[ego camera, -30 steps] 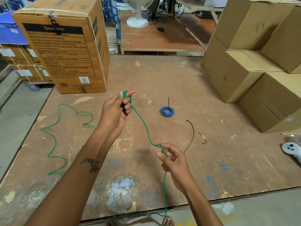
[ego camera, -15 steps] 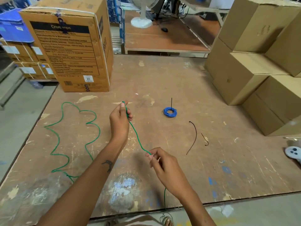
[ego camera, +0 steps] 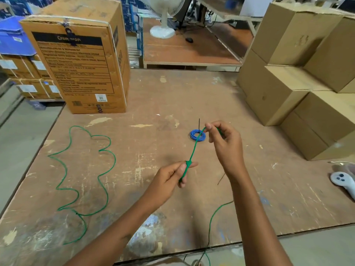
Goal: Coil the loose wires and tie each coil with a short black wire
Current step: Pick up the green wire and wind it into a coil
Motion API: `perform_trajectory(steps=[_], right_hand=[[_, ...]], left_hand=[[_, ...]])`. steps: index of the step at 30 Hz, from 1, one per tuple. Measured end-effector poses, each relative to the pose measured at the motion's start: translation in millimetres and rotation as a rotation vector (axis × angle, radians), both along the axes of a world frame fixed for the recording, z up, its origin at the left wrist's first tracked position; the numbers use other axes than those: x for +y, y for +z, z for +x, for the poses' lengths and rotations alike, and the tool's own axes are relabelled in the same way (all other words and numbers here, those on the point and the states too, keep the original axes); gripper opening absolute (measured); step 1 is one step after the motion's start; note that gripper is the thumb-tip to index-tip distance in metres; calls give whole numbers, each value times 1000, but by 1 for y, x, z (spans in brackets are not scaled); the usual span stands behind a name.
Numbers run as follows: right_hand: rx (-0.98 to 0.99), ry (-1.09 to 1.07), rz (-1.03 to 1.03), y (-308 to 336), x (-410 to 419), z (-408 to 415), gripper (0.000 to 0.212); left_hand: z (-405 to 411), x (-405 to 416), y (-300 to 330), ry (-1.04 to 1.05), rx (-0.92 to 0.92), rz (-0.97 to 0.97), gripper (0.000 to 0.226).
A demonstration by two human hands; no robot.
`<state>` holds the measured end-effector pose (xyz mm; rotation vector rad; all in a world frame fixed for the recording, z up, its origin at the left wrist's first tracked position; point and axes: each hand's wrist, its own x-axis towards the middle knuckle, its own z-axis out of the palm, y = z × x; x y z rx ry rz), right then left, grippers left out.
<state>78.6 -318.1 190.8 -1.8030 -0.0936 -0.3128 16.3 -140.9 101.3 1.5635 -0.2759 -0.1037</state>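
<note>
Near the frame's centre the left hand pinches the green wire while the right hand grips it higher up, keeping a taut span ready to start a loop, the remaining slack snaking across the left of the table.

Bare table between flanking boxes.

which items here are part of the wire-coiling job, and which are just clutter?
Job items:
- green wire, stretched between left hand and right hand, rest loose on the table
- blue coil, already tied, black tie end sticking up
- short black wire, mostly hidden by the right arm

Lying about:
- printed carton
- plain cartons
- white controller
</note>
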Motion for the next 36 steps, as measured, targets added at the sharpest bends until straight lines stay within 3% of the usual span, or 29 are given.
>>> perform_trajectory(steps=[5, 7, 12, 15, 20, 24, 30, 33, 36], right_hand=[[203, 82, 45, -73, 20, 15, 24], [233, 101, 58, -97, 30, -8, 32], [251, 271, -92, -117, 47, -92, 24], [251, 411, -244, -106, 51, -127, 26], [277, 640, -359, -49, 47, -154, 28], [187, 686, -463, 2, 38, -143, 37], [298, 752, -881, 9, 38, -138, 7], [465, 792, -979, -4, 43, -146, 23], [541, 819, -1049, -11, 47, -151, 40]], left_hand=[[-13, -2, 36, -10, 16, -177, 41], [-7, 4, 44, 86, 1, -188, 44], [15, 21, 59, 277, -55, -170, 39], [34, 28, 59, 410, -63, -161, 38], [64, 36, 33, 609, -108, 26, 39], [65, 27, 3, 620, -58, 117, 39], [88, 31, 8, 597, 487, -802, 29], [92, 51, 20, 492, 678, -1054, 28], [93, 61, 24, 406, 735, -1118, 41]])
